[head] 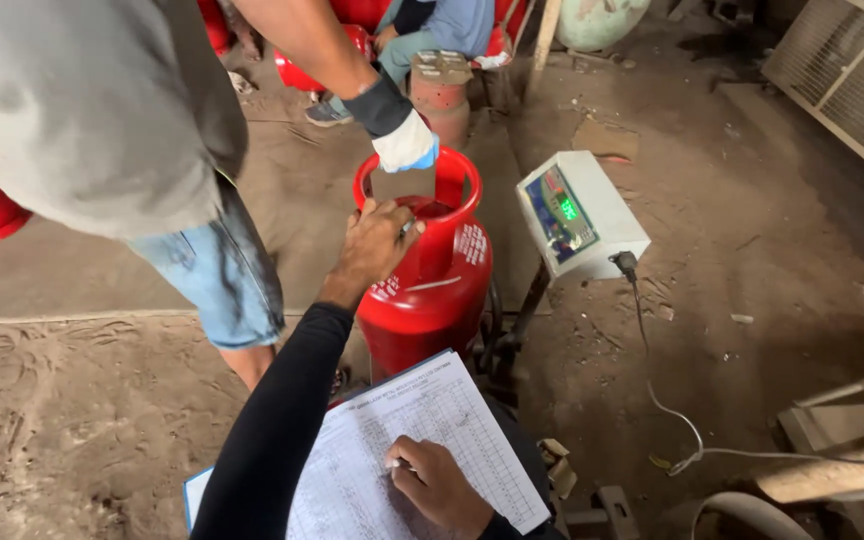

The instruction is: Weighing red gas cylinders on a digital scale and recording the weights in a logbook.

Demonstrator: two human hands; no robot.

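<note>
Grip: the right hand (439, 487) is closed around a pen, tip on the sheet; the left hand (377, 243) rests fingers-down on the cylinder's shoulder, holding a small silvery item that cannot be made out.
Sheet: a ruled log sheet (452, 420) on a blue-edged board, nearest the camera, tilted and held only by the writing hand.
Cylinder: a red gas cylinder (432, 285) stands upright just beyond the sheet, by the scale's stand.
Contents: whatever is in the cylinder is hidden; its valve sits inside the collar ring.
Co-worker: a gloved hand (407, 143) grips the collar rim from the far side.
Scale: a white readout box (580, 213) with green digits sits right of the cylinder, its cable trailing over the dirt floor.
Farther: more red cylinders and a seated person at the top edge.
Risk: two hands crowd the collar, so a tug could tip the cylinder or pinch fingers; the board could slip; the cable could snag a foot.
</note>
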